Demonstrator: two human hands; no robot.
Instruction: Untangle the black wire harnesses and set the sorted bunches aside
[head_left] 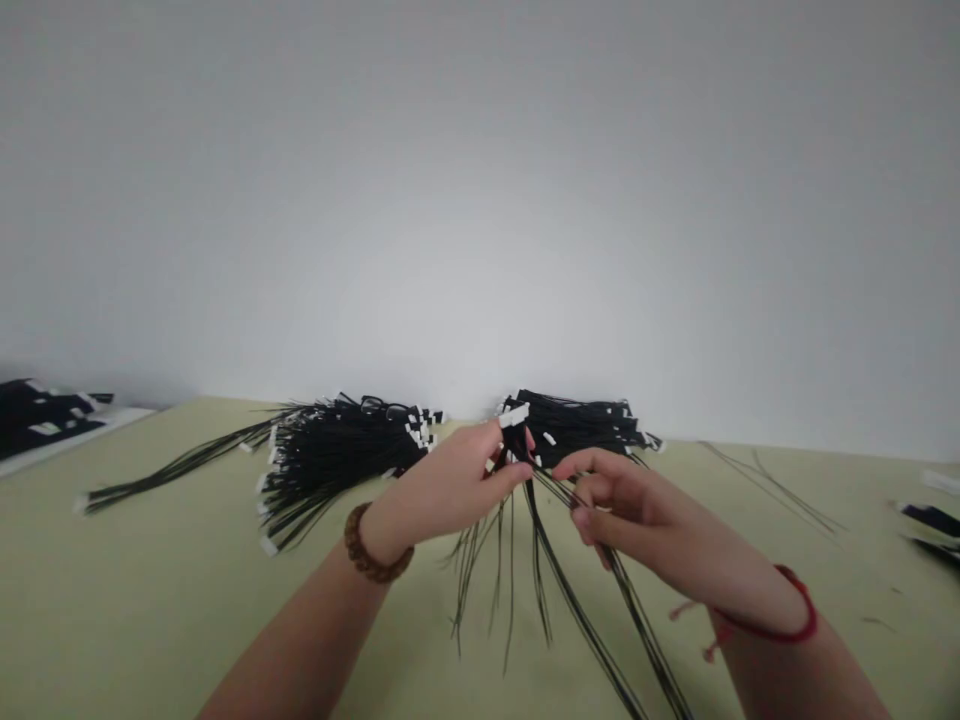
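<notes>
The work in hand is a wire bundle [584,615] in the middle of the frame, and it looks only partly sorted. Its white connector [514,415] sits at the top, next to the left fingertips, while the black strands fan out below — some hang loose toward the lower middle, others run off past the bottom edge.

The left hand [459,482] is closed in a pinch, thumb against fingers, holding the bundle just under the connector. The right hand [637,512] is half curled, its index finger reaching toward the left hand, with several strands caught between thumb and fingers; how firmly it grips them cannot be told. As I judge it, the strands are being separated or drawn straight, and that is unfinished, since they spread in several directions.

Around it, two heaps lie on the pale yellow table [187,620]: a large left pile [330,455] left of centre, and a right pile [585,425] behind the hands. Both show gathered black wires with white ends, though whether these are done or waiting is not clear. A few loose wires [772,485] lie at the right, and more dark pieces [934,520] at the right edge — blurred, so their condition cannot be read.
</notes>
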